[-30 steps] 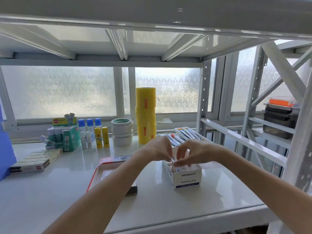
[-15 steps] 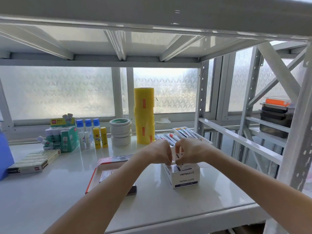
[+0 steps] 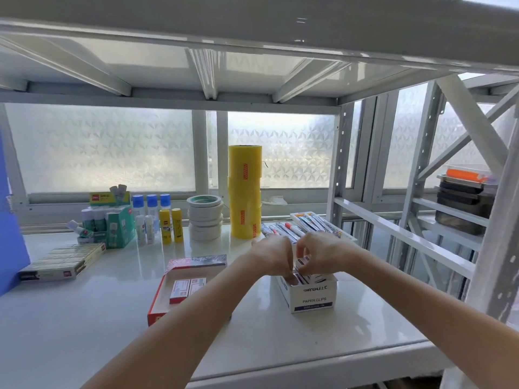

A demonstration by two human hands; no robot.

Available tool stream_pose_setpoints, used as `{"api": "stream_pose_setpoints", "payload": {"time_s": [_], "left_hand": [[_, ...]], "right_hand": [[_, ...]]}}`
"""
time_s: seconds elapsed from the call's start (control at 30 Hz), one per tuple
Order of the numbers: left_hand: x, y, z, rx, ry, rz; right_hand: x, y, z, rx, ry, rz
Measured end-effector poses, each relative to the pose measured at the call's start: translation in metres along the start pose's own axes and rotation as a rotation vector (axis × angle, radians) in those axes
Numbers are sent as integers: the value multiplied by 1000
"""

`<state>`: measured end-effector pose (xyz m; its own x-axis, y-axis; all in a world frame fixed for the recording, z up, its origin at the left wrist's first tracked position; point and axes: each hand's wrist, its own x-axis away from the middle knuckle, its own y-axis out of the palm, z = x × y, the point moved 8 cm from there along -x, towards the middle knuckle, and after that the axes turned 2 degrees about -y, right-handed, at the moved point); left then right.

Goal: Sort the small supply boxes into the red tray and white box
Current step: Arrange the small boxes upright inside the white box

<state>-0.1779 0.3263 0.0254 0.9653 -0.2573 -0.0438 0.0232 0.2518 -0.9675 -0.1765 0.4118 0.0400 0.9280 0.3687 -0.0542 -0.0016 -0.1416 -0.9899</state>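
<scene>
A white box (image 3: 311, 297) marked PAPER CLIPS stands open on the shelf, with small paper-clip boxes (image 3: 314, 277) packed in its top. Both hands are bunched right over its opening. My left hand (image 3: 273, 255) has its fingertips down among the small boxes at the near left corner. My right hand (image 3: 323, 252) pinches a small white-and-blue box (image 3: 302, 261) just above the opening. To the left lies the red tray (image 3: 157, 299), and two small red-and-white boxes (image 3: 186, 289) rest inside it. My left forearm crosses over the tray's right side.
Behind stand a tall yellow tape stack (image 3: 245, 192), white tape rolls (image 3: 205, 217), glue sticks (image 3: 168, 224), a green glue box (image 3: 118, 226) and a tray of pens (image 3: 306, 224). A flat box pack (image 3: 61, 261) lies far left. Shelf uprights (image 3: 338, 169) close the right side.
Both hands have stayed over the white box. The right hand has lifted slightly, with a small box now showing between its fingers. The camera has tilted a little.
</scene>
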Motion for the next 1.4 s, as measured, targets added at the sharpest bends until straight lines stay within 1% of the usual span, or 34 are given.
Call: {"api": "stream_pose_setpoints", "payload": {"time_s": [0.17,0.3,0.4,0.47,0.53,0.67,0.8,0.87,0.97,1.03,1.1,1.23,1.33,1.4], "left_hand": [[0,1,-1,-24,-25,-14],[1,0,2,-61,-22,-8],[0,0,2,-62,-17,-4],[0,0,0,-30,-11,-4],[1,0,0,-2,-3,-2],[2,-2,2,24,25,0],[1,-5,3,89,73,58],[2,-6,2,92,81,100],[2,2,-4,104,48,40],[2,7,-6,126,35,-22],[3,9,-7,131,32,-50],[2,10,-7,123,40,-70],[1,8,-7,124,55,-59],[0,7,-7,122,58,-47]], "right_hand": [[-1,0,-2,61,15,32],[-3,2,-4,106,15,23],[-2,7,-1,141,17,-63],[2,12,3,146,18,-147],[6,15,4,140,0,-193],[11,7,2,39,-59,-230],[16,1,10,108,-60,-272],[17,3,13,99,-55,-302],[17,4,16,16,-64,-306],[14,4,17,-6,-76,-292],[12,5,17,-17,-84,-272],[6,6,24,7,-52,-246],[1,14,27,24,-86,-298],[0,16,29,1,-113,-297]]}}
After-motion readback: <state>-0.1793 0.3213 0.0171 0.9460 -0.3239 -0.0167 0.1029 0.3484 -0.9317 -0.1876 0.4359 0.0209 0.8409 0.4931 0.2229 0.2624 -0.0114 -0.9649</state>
